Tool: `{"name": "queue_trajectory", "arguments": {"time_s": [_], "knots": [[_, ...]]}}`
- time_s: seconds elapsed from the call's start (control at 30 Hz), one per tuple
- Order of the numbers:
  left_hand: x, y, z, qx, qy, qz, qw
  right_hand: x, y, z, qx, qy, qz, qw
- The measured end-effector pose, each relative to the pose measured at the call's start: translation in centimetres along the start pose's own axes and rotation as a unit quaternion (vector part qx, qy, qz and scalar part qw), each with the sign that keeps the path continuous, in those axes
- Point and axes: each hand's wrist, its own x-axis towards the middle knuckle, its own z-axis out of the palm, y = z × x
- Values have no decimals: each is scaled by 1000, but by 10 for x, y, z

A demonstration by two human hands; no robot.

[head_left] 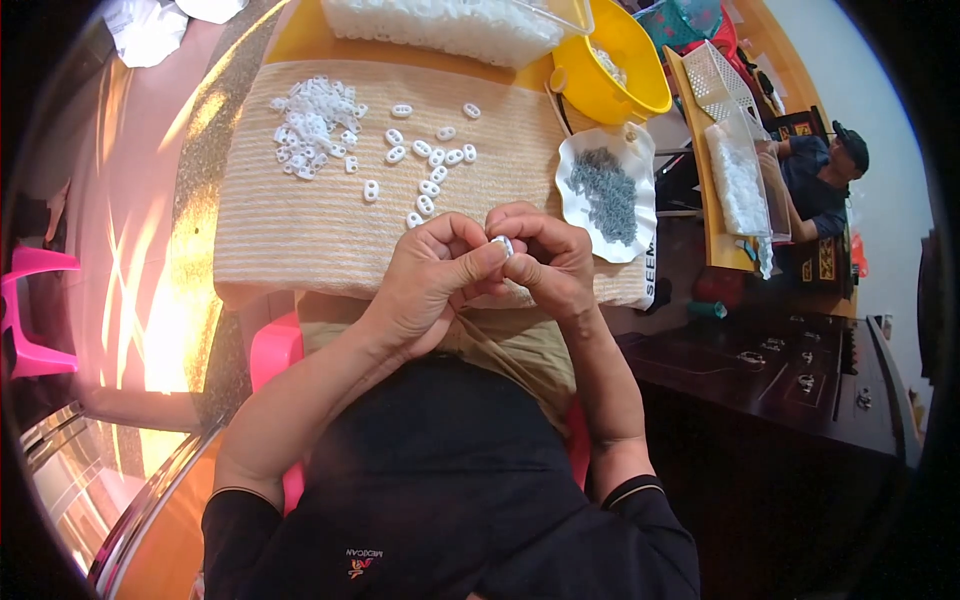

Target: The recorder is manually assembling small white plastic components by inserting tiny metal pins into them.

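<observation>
Over the near edge of the cloth-covered table, my left hand and my right hand meet fingertip to fingertip. Pinched between them is a small white plastic piece, partly covered by my fingers. Just beyond my hands lie several oval white pieces with two holes, scattered on the cloth. To their left is a heap of small flat white plastic parts. Right of my hands, a white wavy-edged dish holds a pile of small grey parts.
A clear bin of white parts stands at the table's back, beside a yellow basin. At the right, another person sits at a second table with a clear bin. A pink stool is far left; a dark cabinet is right.
</observation>
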Motion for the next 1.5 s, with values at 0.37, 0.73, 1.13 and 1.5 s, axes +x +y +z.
{"name": "queue_trajectory", "arguments": {"time_s": [0.37,0.73,1.13,1.5], "knots": [[3,-1,-1,-7,16,-11,1000,2,-5,5,21,34,25,999],[2,-4,1,-42,38,-35,998,12,-28,-8,-38,120,101,987],[2,-11,-3,31,36,-42,998,86,-53,-105,-363,327,-75,869],[-1,-22,0,82,44,-34,995,57,-1,-32,-387,44,72,918]]}}
